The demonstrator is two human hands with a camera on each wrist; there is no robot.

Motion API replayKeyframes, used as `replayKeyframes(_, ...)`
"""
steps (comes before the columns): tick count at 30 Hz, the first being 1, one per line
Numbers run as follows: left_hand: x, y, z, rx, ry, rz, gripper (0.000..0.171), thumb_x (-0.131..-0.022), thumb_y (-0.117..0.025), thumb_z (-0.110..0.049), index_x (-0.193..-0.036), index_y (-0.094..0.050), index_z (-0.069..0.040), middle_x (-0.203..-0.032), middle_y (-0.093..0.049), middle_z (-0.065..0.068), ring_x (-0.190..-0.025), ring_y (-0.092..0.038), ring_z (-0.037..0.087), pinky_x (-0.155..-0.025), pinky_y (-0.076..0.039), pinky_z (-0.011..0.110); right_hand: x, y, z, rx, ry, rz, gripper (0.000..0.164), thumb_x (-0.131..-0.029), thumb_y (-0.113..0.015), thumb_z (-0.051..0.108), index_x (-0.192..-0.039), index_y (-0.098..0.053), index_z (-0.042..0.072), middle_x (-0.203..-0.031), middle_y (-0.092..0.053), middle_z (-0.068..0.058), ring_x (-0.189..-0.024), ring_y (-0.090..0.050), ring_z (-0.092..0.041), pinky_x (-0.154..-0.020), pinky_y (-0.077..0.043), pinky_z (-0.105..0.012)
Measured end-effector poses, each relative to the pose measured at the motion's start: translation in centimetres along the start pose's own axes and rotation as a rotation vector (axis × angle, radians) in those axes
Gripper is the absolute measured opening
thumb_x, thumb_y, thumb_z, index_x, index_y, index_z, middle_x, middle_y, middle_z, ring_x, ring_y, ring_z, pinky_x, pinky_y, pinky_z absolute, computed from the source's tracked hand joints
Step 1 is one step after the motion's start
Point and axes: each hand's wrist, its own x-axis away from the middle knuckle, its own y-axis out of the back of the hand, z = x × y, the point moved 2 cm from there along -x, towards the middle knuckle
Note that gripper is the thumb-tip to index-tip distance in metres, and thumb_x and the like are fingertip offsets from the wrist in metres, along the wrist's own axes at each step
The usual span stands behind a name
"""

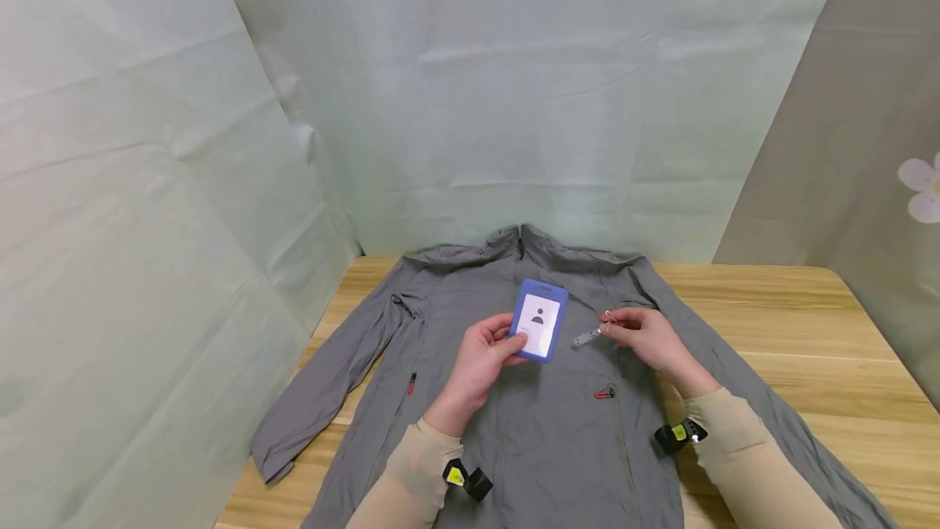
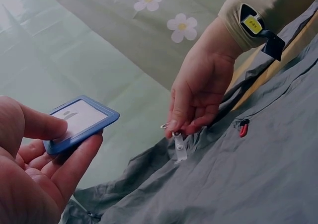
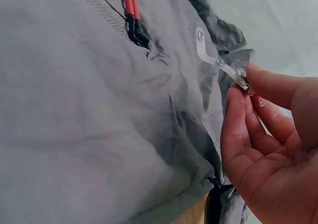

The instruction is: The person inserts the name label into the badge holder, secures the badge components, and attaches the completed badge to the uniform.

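Note:
Between thumb and fingers my left hand [image 1: 476,357] holds a blue-framed ID badge holder [image 1: 541,321] above the chest of a grey jacket [image 1: 470,398]. The white card inside carries a dark person icon. My right hand [image 1: 654,341] pinches a small badge clip [image 3: 231,72] with a clear plastic snap strap [image 1: 587,338] hanging from it. That strap is apart from the badge's slot, a short way to its right. In the right wrist view, the strap is bent and its snap is unfastened. The jacket lies spread out, front up, beneath both hands.
Red zipper pulls [image 1: 605,393] mark the jacket's pockets. The jacket's left-side sleeve [image 1: 323,398] reaches over the wooden table [image 1: 793,325]. Pale sheeting [image 1: 551,104] hangs behind and to the left, with flower prints [image 2: 182,28] at the right. Each wrist wears a small black camera.

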Motion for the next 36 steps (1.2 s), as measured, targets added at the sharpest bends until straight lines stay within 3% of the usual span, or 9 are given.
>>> replayKeyframes(6,0.0,0.0,0.0,-0.003,0.003,-0.005,0.034,-0.101,-0.068,0.003,-0.132,-0.063,0.016,-0.115,-0.075,0.023,-0.088,-0.075,0.014,-0.076,-0.066,0.031,0.1,0.2,0.2,-0.032,-0.002,0.006,0.039,-0.106,-0.072,0.022,-0.132,-0.069,-0.008,-0.127,-0.073,-0.018,-0.105,-0.071,-0.018,-0.088,-0.061,-0.027)
replayKeyframes(16,-0.1,0.1,0.4,-0.016,0.015,0.007,0.033,-0.101,-0.067,0.002,-0.130,-0.064,0.017,-0.109,-0.076,0.018,-0.085,-0.074,0.014,-0.075,-0.065,0.030,0.3,0.8,1.4,-0.145,-0.001,-0.004,0.042,-0.110,-0.065,0.020,-0.137,-0.061,-0.012,-0.124,-0.071,-0.019,-0.100,-0.071,-0.016,-0.083,-0.060,-0.024)
replayKeyframes(24,0.0,0.0,0.3,-0.058,0.021,0.065,0.033,-0.100,-0.068,0.000,-0.129,-0.065,0.016,-0.105,-0.076,0.014,-0.084,-0.072,0.013,-0.073,-0.064,0.029,0.8,1.2,2.5,-0.239,0.027,-0.029,0.045,-0.111,-0.063,0.020,-0.140,-0.056,-0.014,-0.122,-0.070,-0.017,-0.098,-0.072,-0.011,-0.086,-0.062,-0.027)
replayKeyframes(30,0.0,-0.1,0.7,-0.086,0.047,0.104,0.032,-0.100,-0.068,0.000,-0.127,-0.065,0.017,-0.100,-0.076,0.008,-0.081,-0.070,0.011,-0.070,-0.062,0.026,1.5,1.2,3.2,-0.284,0.046,-0.040,0.048,-0.112,-0.062,0.025,-0.139,-0.054,-0.014,-0.112,-0.073,-0.007,-0.101,-0.074,-0.017,-0.088,-0.063,-0.032)
replayKeyframes(36,0.2,-0.3,0.7,-0.129,0.074,0.173,0.034,-0.100,-0.068,-0.001,-0.129,-0.065,0.016,-0.102,-0.075,0.007,-0.083,-0.070,0.010,-0.071,-0.061,0.025,2.2,1.2,4.1,-0.283,0.055,-0.059,0.050,-0.112,-0.062,0.028,-0.141,-0.056,-0.011,-0.121,-0.069,-0.019,-0.099,-0.072,-0.014,-0.089,-0.062,-0.032)
